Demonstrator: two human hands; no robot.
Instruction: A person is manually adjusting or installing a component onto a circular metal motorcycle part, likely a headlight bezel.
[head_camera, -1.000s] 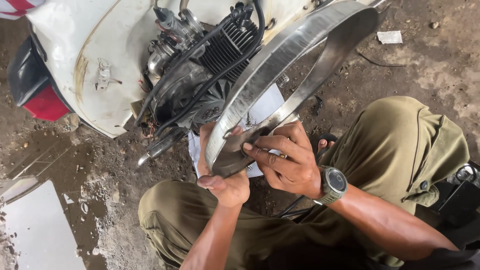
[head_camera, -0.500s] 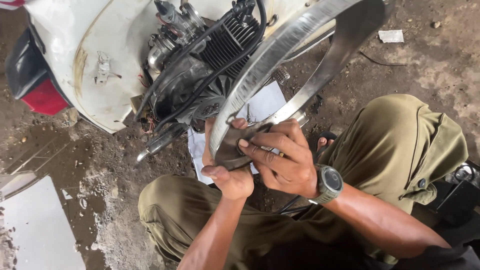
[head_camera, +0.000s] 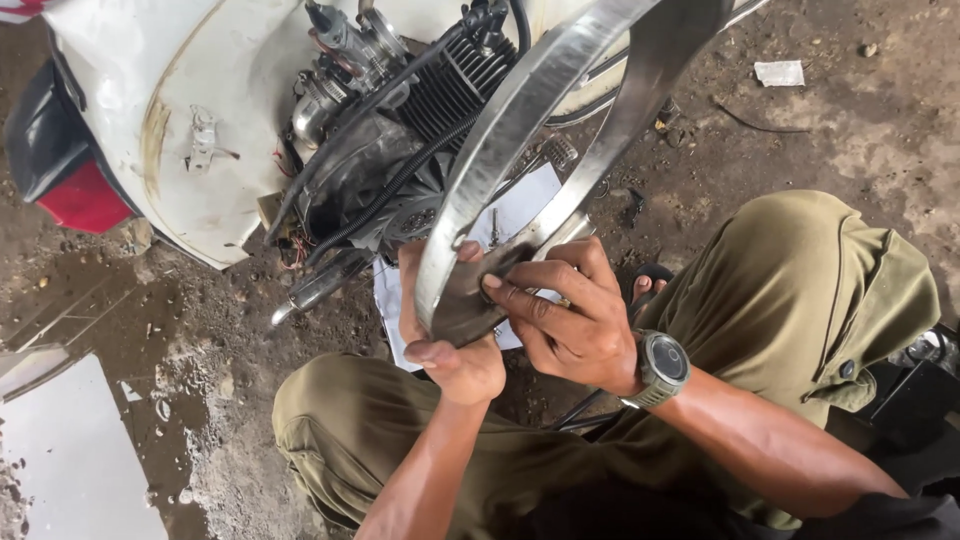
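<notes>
**Both hands on curved metal trim, scooter engine exposed**

White scooter body (head_camera: 150, 120) lies on its side on the damp, gritty concrete floor (head_camera: 830, 130), side open, dark finned engine (head_camera: 440, 90) and black cables showing. Red and black tail section (head_camera: 60, 180) at far left. Person squats in olive trousers (head_camera: 800, 290) right in front of the engine.

Long curved silver metal trim strip (head_camera: 520, 110) runs from top right down to the hands, its lower end just in front of the engine. Left hand (head_camera: 450, 350) grip clenched around the strip's lower bend, from underneath. Right hand (head_camera: 565, 315) grip grasping the same end from the side, fingertips pressed on its inner face. Dark round wristwatch (head_camera: 662, 368) on the right wrist.

White paper sheet (head_camera: 520, 205) on the floor under the hands. Pale flat panel (head_camera: 70, 460) bottom left. Small white scrap (head_camera: 780, 72) top right.
</notes>
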